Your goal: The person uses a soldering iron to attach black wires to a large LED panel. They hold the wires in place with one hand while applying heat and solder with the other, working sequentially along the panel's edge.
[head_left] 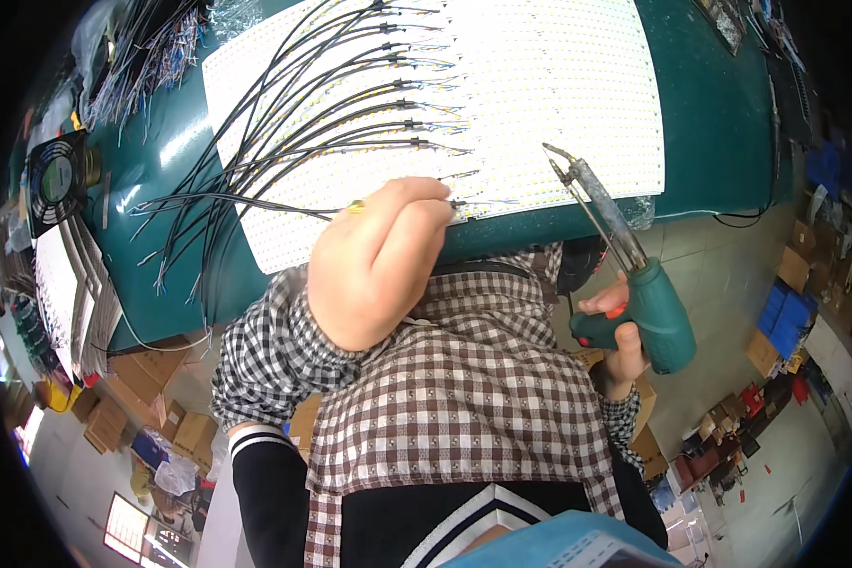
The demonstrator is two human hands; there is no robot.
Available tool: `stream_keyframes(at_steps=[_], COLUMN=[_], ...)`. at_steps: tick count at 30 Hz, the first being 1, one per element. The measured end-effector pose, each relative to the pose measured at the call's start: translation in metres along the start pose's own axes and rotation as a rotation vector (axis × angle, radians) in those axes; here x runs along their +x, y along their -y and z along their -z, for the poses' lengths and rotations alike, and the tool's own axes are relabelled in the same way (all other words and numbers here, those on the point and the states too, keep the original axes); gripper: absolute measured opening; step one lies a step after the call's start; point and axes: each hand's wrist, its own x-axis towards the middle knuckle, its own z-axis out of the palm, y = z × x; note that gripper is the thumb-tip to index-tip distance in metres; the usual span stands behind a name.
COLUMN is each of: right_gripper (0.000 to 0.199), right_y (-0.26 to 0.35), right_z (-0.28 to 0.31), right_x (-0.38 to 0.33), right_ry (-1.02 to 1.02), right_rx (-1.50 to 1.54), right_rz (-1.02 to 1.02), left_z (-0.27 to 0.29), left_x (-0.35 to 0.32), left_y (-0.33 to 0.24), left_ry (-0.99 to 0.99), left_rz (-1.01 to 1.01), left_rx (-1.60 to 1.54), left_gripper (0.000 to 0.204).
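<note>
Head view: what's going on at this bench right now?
A person in a checked shirt works at a green table that bears a large white LED panel. The left hand rests at the panel's near edge, pinching the end of a thin black wire; more black wires fan across the panel. The right hand grips a teal soldering gun, its tip raised just off the panel's edge, not touching it. A small fan sits at the left.
</note>
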Motion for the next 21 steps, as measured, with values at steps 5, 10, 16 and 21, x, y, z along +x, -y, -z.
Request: stream_keyframes(at_steps=[5,10,16,21], right_gripper=[0.058,0.060,0.056,0.071], right_y=[0.003,0.006,-0.007,-0.006], right_z=[-0.001,-0.006,0.002,0.019], right_x=[0.002,0.009,0.051,0.125], right_ry=[0.022,-0.002,-0.008,0.008], right_rx=[0.029,0.047,0.197,0.581], right_rz=[0.003,0.030,0.152,0.132], left_z=[0.001,0.005,-0.005,0.013], left_x=[0.005,0.009,0.015,0.044], left_y=[-0.004,-0.003,0.009,0.034], left_ry=[0.193,0.247,0.275,0.158], left_rz=[0.306,0.259,0.222,0.201], left_rx=[-0.158,-0.155,-0.205,-0.206], left_gripper=[0.021,0.019,0.013,0.014])
